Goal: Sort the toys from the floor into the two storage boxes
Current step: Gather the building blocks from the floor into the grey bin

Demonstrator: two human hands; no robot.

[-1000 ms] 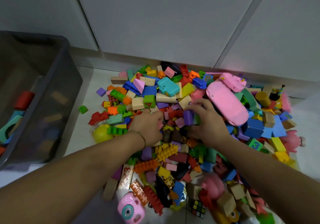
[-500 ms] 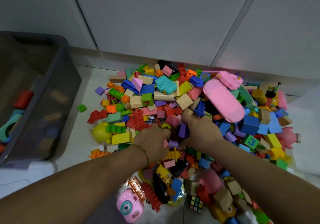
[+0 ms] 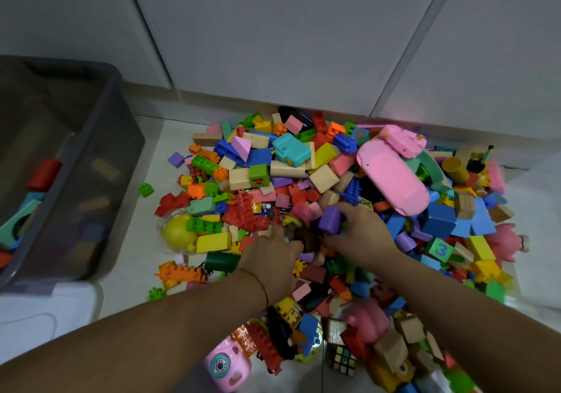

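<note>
Found both hands deep in the toy pile [image 3: 303, 186] on the floor [image 3: 145, 241], below the white cupboard doors [image 3: 273, 43]. Had the right hand [image 3: 361, 234] with thumb and fingers [image 3: 352, 209] curled round a purple block [image 3: 329, 220], pinching it at the top of the heap. Saw the left hand [image 3: 274, 256] just beside it, fingers bent down among the bricks next to a brown toy [image 3: 306, 236]; could not tell the catch there, if any, with the fingertips buried. Noted the grey storage box [image 3: 100, 162] to the left, well apart from the hands, with a red cylinder [image 3: 44, 174] and a few other pieces inside, and a white plastic thing [image 3: 45, 310] in front of it, perhaps the second box or a lid. Judged the sorting barely begun, with most toys on the floor.

Took the step in hand to be picking one piece out of the heap. Best done by lifting the purple block straight up, clear of the blue spiky piece [image 3: 352, 190] and the pink car [image 3: 391, 177] near it, so as not to drag neighbours along. Worth pressing the left hand on the loose bricks rather than grabbing blind. Needed a choice of box before the carry, probably by kind of toy; could not read the sorting rule from here. Wise to let go low inside the box, not toss from afar, to avoid scatter.
</note>
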